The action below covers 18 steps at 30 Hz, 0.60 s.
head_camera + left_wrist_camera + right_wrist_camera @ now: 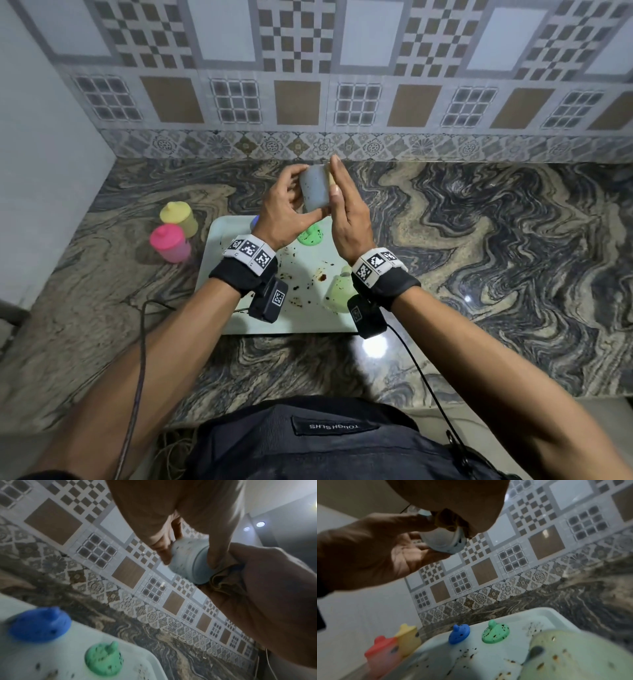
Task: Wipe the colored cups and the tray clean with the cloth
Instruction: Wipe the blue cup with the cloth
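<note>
Marbled desk point(479, 240) before tiled wall: above the stained tray point(308, 318), my left hand point(284, 209) grips a speckled pale-blue cup point(313, 188); my right hand point(346, 219) presses the cloth point(224, 582) against it.

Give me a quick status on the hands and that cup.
Left hand grips pale blue cup; right hand presses cloth against it. Cup speckled. Tray stained. Nothing blocking.

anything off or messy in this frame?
Yes. The white tray is spattered with dark brown specks and a stain. The green lid and pale green cup on it are speckled too.
</note>
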Motion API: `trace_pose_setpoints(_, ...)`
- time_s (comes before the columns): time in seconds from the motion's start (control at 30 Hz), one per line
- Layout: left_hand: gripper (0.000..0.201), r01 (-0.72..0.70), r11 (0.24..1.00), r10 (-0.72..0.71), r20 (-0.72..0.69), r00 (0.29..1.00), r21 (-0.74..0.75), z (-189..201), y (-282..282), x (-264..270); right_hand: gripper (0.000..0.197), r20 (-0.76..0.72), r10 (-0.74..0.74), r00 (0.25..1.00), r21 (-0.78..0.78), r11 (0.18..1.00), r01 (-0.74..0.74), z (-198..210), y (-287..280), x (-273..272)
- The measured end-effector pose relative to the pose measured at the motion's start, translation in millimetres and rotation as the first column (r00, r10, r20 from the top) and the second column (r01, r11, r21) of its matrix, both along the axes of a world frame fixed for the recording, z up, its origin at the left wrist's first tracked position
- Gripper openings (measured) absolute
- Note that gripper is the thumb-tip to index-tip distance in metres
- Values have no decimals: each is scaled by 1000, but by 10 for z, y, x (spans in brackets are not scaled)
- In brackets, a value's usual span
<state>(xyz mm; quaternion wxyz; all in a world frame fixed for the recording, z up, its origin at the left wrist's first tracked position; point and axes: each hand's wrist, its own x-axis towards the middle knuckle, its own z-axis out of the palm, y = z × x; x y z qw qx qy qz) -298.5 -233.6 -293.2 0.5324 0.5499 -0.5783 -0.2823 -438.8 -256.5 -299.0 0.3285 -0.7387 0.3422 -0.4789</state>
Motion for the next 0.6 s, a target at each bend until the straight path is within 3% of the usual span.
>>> trace_pose_setpoints(0.1,74,-32,999,36,229,973,-20,98,-42,12,52,-92,62,994,-25,998,-65,16,-40,17)
trace_pose_setpoints(0.17,70,-51,997,65,297,953,-53,159,-57,37,50,-102,61,993,-67,995,-68,12,-59,40)
trace_pose_setpoints(0.47,81,28,999,-28,-18,999,17,127,-22,166,45,240,49,970,199,975,-98,191,-58,148)
trace_pose_setpoints(0.53,88,16,999,-19,85,996,37,146,-25,181,46,210,29,977,178,982,-68,179,-58,133)
trace_pose_setpoints(0.6,93,-13,1000,11,317,948,4,219,-7,193,45,115,49,992,77,995,-58,139,-56,128)
